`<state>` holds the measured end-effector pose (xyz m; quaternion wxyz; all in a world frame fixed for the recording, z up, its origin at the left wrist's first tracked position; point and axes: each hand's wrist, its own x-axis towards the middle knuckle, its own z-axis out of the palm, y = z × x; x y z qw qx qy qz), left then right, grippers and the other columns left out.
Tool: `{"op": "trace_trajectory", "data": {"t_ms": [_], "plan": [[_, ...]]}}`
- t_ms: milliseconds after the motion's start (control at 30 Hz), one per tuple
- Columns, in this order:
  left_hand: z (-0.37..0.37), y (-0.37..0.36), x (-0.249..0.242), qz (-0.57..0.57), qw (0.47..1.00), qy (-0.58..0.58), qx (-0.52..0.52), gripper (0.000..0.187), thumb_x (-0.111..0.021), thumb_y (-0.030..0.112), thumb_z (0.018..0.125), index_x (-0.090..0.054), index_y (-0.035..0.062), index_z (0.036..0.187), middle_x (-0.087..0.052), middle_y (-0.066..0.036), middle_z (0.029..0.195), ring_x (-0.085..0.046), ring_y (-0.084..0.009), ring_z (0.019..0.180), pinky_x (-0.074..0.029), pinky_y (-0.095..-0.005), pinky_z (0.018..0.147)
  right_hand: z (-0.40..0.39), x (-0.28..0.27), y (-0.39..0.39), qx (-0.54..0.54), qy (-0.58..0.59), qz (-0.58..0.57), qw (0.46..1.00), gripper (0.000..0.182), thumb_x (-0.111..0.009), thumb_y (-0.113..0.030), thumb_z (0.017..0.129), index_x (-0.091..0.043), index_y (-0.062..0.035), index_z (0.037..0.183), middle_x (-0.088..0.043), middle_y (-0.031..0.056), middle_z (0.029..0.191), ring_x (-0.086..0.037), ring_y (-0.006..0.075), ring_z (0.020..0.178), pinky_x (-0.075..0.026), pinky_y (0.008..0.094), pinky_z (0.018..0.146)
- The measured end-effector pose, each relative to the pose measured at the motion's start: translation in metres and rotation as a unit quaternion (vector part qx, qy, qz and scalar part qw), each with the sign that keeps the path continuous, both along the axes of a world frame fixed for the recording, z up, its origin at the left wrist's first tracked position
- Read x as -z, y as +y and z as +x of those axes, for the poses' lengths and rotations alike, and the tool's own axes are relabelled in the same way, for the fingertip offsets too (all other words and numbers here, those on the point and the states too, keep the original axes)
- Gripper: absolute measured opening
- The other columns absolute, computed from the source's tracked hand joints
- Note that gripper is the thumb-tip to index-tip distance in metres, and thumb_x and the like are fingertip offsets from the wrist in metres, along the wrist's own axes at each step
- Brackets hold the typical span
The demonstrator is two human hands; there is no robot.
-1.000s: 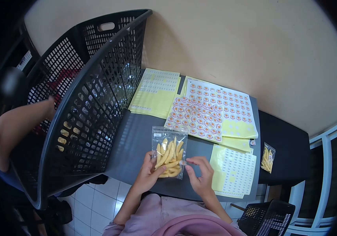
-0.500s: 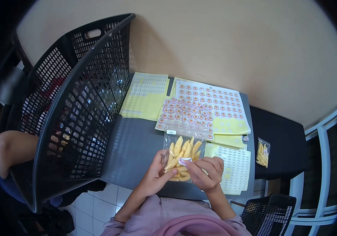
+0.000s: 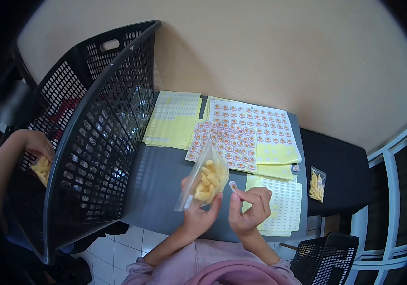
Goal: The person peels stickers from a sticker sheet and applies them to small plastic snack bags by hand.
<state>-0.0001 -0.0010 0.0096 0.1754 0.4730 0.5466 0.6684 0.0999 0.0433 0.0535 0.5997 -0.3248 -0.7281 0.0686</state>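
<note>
A clear zip bag (image 3: 209, 179) of pale yellow snack sticks is tilted over the grey table (image 3: 158, 190). My left hand (image 3: 200, 219) grips it from below, with the thumb on its right side and some fingers hidden behind it. A small printed sticker (image 3: 233, 185) is pinched between thumb and forefinger of my right hand (image 3: 250, 209), just right of the bag and apart from it. Sheets of round printed stickers (image 3: 223, 145) lie behind the bag. A sheet of small white labels (image 3: 284, 204) lies beside my right hand.
A tall black plastic basket (image 3: 103, 128) stands at left, with filled bags showing through its holes. Another person's hand (image 3: 37, 142) holds a snack bag (image 3: 41, 168) at its far side. Yellow backing sheets (image 3: 175, 123) lie near the wall. Another filled bag (image 3: 316, 185) rests on the black surface (image 3: 341, 171) at right.
The bag has turned and tipped leftward in my left hand. My right hand has drawn away from its face, still pinching the sticker. The other person's hand has appeared with a bag at the basket.
</note>
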Motion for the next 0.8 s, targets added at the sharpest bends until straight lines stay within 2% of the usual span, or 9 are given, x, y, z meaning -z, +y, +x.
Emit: {"op": "trace_trajectory", "data": {"t_ms": [100,233,300,367,567,667,733,767,800], "plan": [[0.007,0.006,0.016,0.031,0.993,0.093,-0.07,0.026,-0.065,0.005,0.069,-0.054,0.0054,0.093,-0.045,-0.011,0.107,-0.042,-0.0293,0.099,-0.034,-0.0387,0.08,-0.007,-0.005,-0.004,-0.003,0.013,-0.01,1.0,0.01,-0.062,-0.004,0.065,-0.055,-0.0078,0.071,-0.048,0.0018,0.06,-0.043,0.0154,0.055,-0.031,0.0281,0.06],[0.006,0.007,0.029,0.035,0.98,0.179,-0.073,0.029,-0.065,0.008,0.07,-0.052,0.006,0.096,-0.044,-0.009,0.104,-0.042,-0.0274,0.098,-0.033,-0.0369,0.079,-0.01,-0.009,-0.005,0.011,0.021,0.004,1.0,0.011,-0.062,-0.004,0.065,-0.053,-0.0085,0.07,-0.047,0.0016,0.06,-0.043,0.0153,0.055,-0.031,0.0279,0.061],[0.01,0.01,0.035,0.037,0.986,0.146,-0.073,0.029,-0.065,0.01,0.071,-0.052,0.0063,0.097,-0.043,-0.008,0.104,-0.041,-0.0272,0.097,-0.033,-0.0367,0.079,-0.012,-0.009,-0.004,0.013,0.019,0.011,1.0,0.012,-0.062,-0.004,0.065,-0.052,-0.0088,0.07,-0.047,0.0016,0.059,-0.043,0.0153,0.055,-0.031,0.0278,0.061],[0.011,0.012,0.041,0.039,0.99,0.113,-0.073,0.029,-0.065,0.011,0.071,-0.052,0.0065,0.097,-0.043,-0.008,0.104,-0.041,-0.027,0.097,-0.034,-0.0365,0.078,-0.014,-0.007,-0.003,0.013,0.039,0.009,0.999,0.013,-0.066,-0.007,0.062,-0.058,-0.012,0.07,-0.046,-0.0035,0.057,-0.045,0.013,0.054,-0.029,0.0264,0.061],[0.012,0.015,0.063,-0.024,0.995,0.065,-0.064,0.032,-0.066,0.013,0.07,-0.05,0.0064,0.098,-0.04,-0.008,0.103,-0.039,-0.0267,0.097,-0.035,-0.0359,0.078,-0.017,-0.008,-0.001,0.014,0.008,0.018,1.0,0.014,-0.065,-0.006,0.063,-0.054,-0.01,0.07,-0.046,-0.0019,0.056,-0.044,0.0147,0.055,-0.031,0.0273,0.062],[0.015,0.023,0.05,-0.01,0.996,0.039,-0.08,0.034,-0.066,0.013,0.07,-0.05,0.0062,0.098,-0.04,-0.007,0.102,-0.039,-0.0266,0.098,-0.035,-0.0367,0.078,-0.019,-0.008,0.0,0.009,0.008,0.012,1.0,0.013,-0.065,-0.005,0.063,-0.055,-0.0101,0.069,-0.047,-0.0016,0.057,-0.044,0.0148,0.055,-0.031,0.0274,0.063],[0.013,0.033,0.007,0.147,0.958,0.184,-0.162,0.033,-0.065,0.011,0.07,-0.05,0.0057,0.098,-0.04,-0.008,0.106,-0.04,-0.0263,0.096,-0.035,-0.0367,0.078,-0.019,-0.008,0.001,0.005,0.007,0.007,1.0,0.012,-0.065,-0.006,0.063,-0.055,-0.0099,0.069,-0.048,-0.0012,0.057,-0.045,0.015,0.055,-0.031,0.0276,0.063],[0.013,0.031,0.019,0.147,0.958,0.184,-0.163,0.033,-0.065,0.011,0.07,-0.05,0.0057,0.098,-0.04,-0.008,0.106,-0.04,-0.0263,0.096,-0.035,-0.0367,0.078,-0.02,-0.009,0.002,0.001,0.007,0.002,1.0,0.011,-0.065,-0.007,0.063,-0.056,-0.0097,0.068,-0.049,-0.0009,0.057,-0.045,0.0151,0.056,-0.031,0.0278,0.063],[0.014,0.027,0.04,0.066,0.996,0.025,-0.049,0.031,-0.064,0.01,0.07,-0.05,0.0052,0.097,-0.04,-0.008,0.108,-0.042,-0.0259,0.095,-0.036,-0.0361,0.078,-0.02,-0.009,0.003,0.001,0.007,0.002,1.0,0.011,-0.065,-0.007,0.063,-0.056,-0.0097,0.068,-0.049,-0.0009,0.057,-0.045,0.0151,0.056,-0.031,0.0278,0.063]]}}
